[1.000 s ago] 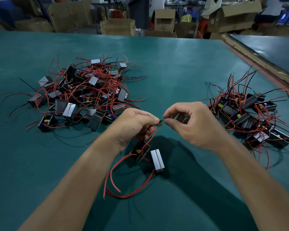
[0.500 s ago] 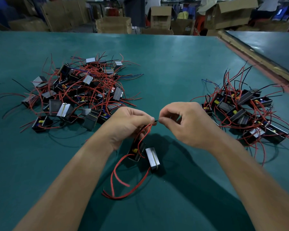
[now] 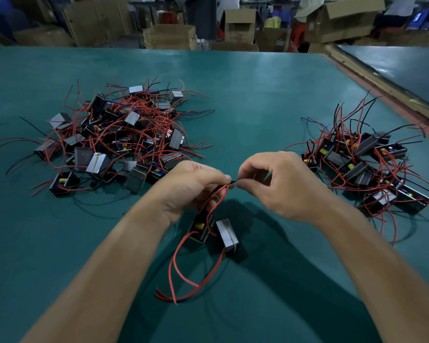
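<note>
We had one green table [image 3: 258,107] with two tangled piles of wired modules on it: a bigger left pile [image 3: 124,139] and a smaller right pile [image 3: 362,167], both too knotted to count. Two loose modules, a black one [image 3: 200,227] and a silver-topped one [image 3: 227,233], sat just beside each other between our forearms, their red wires [image 3: 183,276] looping toward us. Just above them, our left hand [image 3: 188,191] and right hand [image 3: 282,186] each pinched the wire ends [image 3: 230,185] between thumb and forefinger, with the other fingers curled.
</note>
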Demonstrator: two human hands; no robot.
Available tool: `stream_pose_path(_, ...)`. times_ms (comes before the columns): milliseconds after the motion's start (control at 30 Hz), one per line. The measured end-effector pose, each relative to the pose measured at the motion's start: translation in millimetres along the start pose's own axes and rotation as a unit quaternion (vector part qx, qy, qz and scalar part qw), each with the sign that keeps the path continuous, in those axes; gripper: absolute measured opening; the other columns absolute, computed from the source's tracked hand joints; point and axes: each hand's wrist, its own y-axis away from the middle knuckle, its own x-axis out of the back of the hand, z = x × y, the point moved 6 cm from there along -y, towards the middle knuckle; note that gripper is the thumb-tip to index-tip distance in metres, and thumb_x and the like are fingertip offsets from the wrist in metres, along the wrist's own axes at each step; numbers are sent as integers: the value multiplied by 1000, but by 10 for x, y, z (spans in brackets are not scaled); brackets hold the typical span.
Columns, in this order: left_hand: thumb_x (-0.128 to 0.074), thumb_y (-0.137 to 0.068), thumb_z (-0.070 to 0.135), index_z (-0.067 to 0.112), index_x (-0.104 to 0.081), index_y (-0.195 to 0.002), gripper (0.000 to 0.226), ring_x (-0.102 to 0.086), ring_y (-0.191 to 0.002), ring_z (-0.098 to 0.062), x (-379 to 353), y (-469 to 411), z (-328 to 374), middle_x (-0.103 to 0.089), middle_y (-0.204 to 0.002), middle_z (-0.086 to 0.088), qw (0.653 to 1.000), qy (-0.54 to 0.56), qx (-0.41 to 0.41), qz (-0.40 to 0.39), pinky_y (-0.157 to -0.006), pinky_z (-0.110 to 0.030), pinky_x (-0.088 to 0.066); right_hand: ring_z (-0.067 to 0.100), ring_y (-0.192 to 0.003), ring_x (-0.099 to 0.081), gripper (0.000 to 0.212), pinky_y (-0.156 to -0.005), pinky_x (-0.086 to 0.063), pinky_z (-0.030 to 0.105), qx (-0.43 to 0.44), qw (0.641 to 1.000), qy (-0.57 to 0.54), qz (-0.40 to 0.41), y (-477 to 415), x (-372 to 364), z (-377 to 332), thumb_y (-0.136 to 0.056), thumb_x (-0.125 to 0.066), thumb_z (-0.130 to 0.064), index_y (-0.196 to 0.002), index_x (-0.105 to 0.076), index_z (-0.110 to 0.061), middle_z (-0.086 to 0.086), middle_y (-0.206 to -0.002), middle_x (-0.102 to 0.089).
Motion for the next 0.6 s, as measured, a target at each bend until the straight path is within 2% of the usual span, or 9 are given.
stream_pose_path(200, -65, -89, 14, 0, -70, -81, 17, -48, -43, -10, 0, 19, 14, -60, -54, -1, 1000, 10, -9, -10, -45, -18, -43, 16, -67, -58, 13, -65, -50, 35, -38, 999, 12, -34, 22, -43, 13, -93, -61, -29, -80, -60, -28, -6, -69, -63)
stream_pose_path(300, -66, -89, 9, 5, -71, -73, 17, -48, -41, -9, -10, 30, 44, -61, -54, -3, 999, -8, -31, -6, -45, -16, -44, 14, -60, -51, 20, -60, -45, 31, -68, 995, 21, -76, 26, -91, 19, -96, -59, -27, -76, -56, -25, -7, -63, -58)
stream_pose_path(433, -64, -90, 3, 2, -69, -72, 18, -47, -39, -9, -28, 31, 79, -60, -51, -4, 997, -24, -68, 13, -43, -16, -44, 10, -47, -30, 37, -49, -31, 30, -131, 987, -30, -90, 11, -140, 34, -98, -51, -19, -63, -44, -9, -6, -51, -38)
stream_pose_path(600, -64, -88, -2, -1, -67, -69, 20, -45, -37, -9, -45, 29, 131, -60, -49, -3, 988, -58, -138, 41, -41, -17, -40, 17, -51, -33, 41, -50, -32, 31, -177, 974, -120, -76, 0, -145, 1, -97, -50, -10, -56, -46, -14, 3, -54, -39)
